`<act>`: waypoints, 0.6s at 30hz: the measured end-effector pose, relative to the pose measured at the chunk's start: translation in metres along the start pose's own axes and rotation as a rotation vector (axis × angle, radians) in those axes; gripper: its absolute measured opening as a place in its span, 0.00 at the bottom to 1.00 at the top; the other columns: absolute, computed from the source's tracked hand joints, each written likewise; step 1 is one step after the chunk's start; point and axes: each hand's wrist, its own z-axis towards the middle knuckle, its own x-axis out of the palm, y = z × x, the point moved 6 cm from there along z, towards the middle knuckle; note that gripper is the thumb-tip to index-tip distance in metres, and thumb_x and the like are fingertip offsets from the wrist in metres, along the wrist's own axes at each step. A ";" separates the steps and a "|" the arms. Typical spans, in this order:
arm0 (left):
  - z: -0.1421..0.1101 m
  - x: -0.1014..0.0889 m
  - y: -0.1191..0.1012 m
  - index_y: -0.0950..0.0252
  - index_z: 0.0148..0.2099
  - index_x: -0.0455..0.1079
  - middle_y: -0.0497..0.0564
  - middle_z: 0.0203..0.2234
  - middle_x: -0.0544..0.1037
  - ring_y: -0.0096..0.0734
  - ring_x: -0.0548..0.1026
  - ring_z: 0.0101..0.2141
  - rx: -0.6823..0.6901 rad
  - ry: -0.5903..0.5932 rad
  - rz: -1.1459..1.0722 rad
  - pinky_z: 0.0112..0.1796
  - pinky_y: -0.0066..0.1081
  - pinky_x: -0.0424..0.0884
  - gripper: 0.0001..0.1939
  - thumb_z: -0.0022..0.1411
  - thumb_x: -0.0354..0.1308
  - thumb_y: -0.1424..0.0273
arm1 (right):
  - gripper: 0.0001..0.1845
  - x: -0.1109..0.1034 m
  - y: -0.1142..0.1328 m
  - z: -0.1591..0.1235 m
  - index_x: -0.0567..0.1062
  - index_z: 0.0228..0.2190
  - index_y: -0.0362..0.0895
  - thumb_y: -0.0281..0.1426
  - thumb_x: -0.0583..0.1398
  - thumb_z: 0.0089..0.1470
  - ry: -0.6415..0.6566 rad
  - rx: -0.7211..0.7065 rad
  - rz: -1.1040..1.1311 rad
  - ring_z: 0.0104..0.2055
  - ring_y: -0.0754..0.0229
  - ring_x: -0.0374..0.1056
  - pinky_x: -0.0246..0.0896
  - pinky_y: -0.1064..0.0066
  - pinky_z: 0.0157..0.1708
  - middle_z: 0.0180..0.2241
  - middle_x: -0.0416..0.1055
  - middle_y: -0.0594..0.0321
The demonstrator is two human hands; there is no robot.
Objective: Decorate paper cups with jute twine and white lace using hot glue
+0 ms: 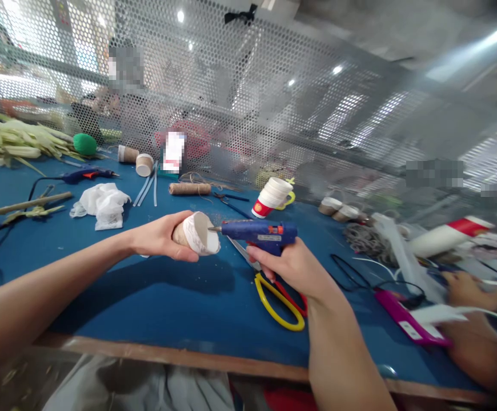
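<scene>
My left hand (167, 237) is wrapped around a paper cup (199, 234) tipped on its side, its mouth turned to the right. Brown twine covers the cup's body, and white lace rings its rim. In my right hand (287, 260) is a blue hot glue gun (257, 231). Its metal nozzle points left and reaches the cup's rim; whether it touches I cannot tell. Just beneath my right hand lies a pair of scissors (280, 302) with yellow and red handles. A crumpled piece of white lace (100, 202) rests beyond my left forearm.
Stacked paper cups (272, 197) stand beyond the glue gun, near a twine roll (189, 189) and clear glue sticks (148, 188). A second glue gun (88, 174) lies at left. At right are a purple power strip (411, 319) and another person's hand (471, 288). Perforated metal mesh (214, 74) rises behind.
</scene>
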 end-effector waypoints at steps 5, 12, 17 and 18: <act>0.000 -0.003 -0.001 0.68 0.47 0.60 0.50 0.35 0.69 0.30 0.68 0.34 0.013 -0.030 0.087 0.36 0.30 0.66 0.30 0.43 0.65 0.62 | 0.15 -0.004 0.005 -0.007 0.68 0.18 0.43 0.40 0.59 0.47 -0.084 -0.023 -0.056 0.15 0.65 0.59 0.60 0.72 0.20 0.10 0.60 0.69; 0.001 -0.004 0.002 0.68 0.45 0.61 0.49 0.32 0.69 0.29 0.68 0.31 -0.044 -0.064 0.093 0.33 0.29 0.66 0.28 0.44 0.64 0.60 | 0.15 -0.003 0.000 -0.009 0.67 0.18 0.44 0.40 0.60 0.46 -0.185 -0.050 -0.101 0.14 0.66 0.59 0.57 0.73 0.17 0.12 0.63 0.68; 0.001 -0.004 0.001 0.69 0.45 0.61 0.49 0.33 0.70 0.29 0.68 0.32 -0.039 -0.052 0.070 0.33 0.30 0.67 0.29 0.44 0.64 0.60 | 0.14 -0.002 -0.003 -0.007 0.67 0.19 0.44 0.39 0.60 0.47 -0.183 -0.046 -0.141 0.15 0.65 0.60 0.58 0.73 0.17 0.13 0.64 0.68; 0.001 -0.004 0.001 0.68 0.45 0.61 0.49 0.32 0.70 0.29 0.68 0.31 -0.038 -0.053 0.071 0.33 0.29 0.67 0.29 0.44 0.64 0.60 | 0.14 -0.002 -0.002 -0.007 0.67 0.19 0.44 0.39 0.60 0.47 -0.185 -0.046 -0.145 0.15 0.65 0.60 0.58 0.73 0.18 0.13 0.64 0.67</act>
